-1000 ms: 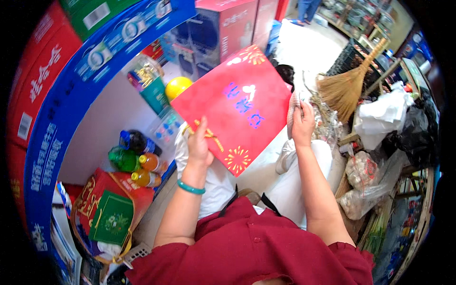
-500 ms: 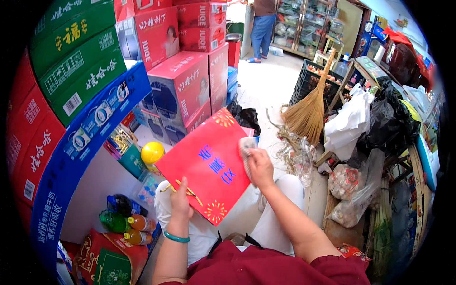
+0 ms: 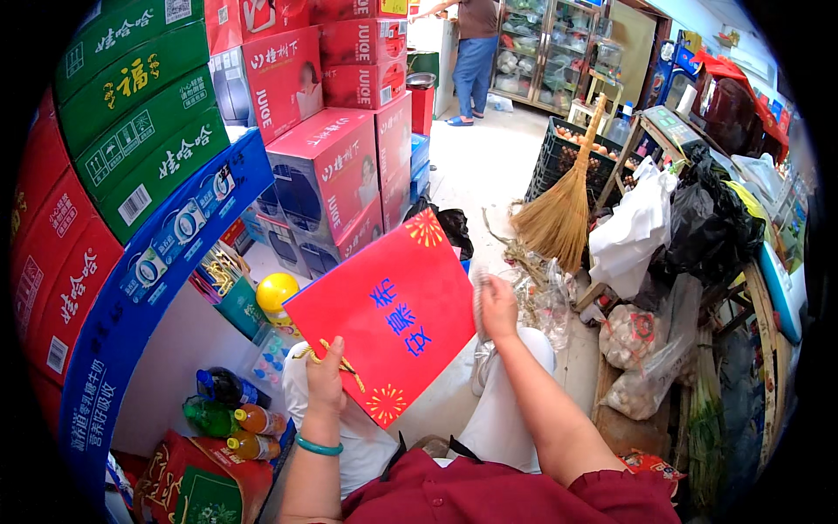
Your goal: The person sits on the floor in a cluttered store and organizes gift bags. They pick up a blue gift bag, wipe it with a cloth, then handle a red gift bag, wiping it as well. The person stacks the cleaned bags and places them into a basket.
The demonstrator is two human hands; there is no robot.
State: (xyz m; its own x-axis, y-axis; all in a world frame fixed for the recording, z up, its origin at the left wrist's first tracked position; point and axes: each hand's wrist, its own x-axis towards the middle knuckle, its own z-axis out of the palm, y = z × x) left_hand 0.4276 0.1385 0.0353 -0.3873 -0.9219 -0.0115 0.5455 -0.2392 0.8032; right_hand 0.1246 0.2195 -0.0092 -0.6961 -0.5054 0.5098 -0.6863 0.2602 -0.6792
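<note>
A flat red gift bag (image 3: 388, 314) with blue handwriting, gold firework prints and a golden cord handle (image 3: 349, 362) is tilted above my lap. My left hand (image 3: 326, 377) grips its lower left edge by the cord, thumb on the face; a green bangle (image 3: 319, 446) circles that wrist. My right hand (image 3: 498, 307) is closed on a greyish-white cloth (image 3: 478, 295) at the bag's right edge. The cloth is blurred and seen edge-on, so I cannot tell whether it touches the bag.
Stacked drink cartons (image 3: 327, 170) and a blue carton display (image 3: 166, 253) stand left, above several bottles (image 3: 253, 419) and a yellow ball-shaped lid (image 3: 277, 291). On the right are a straw broom (image 3: 559, 214), an egg crate (image 3: 550, 166) and bagged garlic (image 3: 628, 336). A person (image 3: 476, 61) stands at the back.
My right hand with the cloth has shifted right and slightly down, from over the bag's face to its edge. The bag has turned a little, and the whole view has shifted slightly.
</note>
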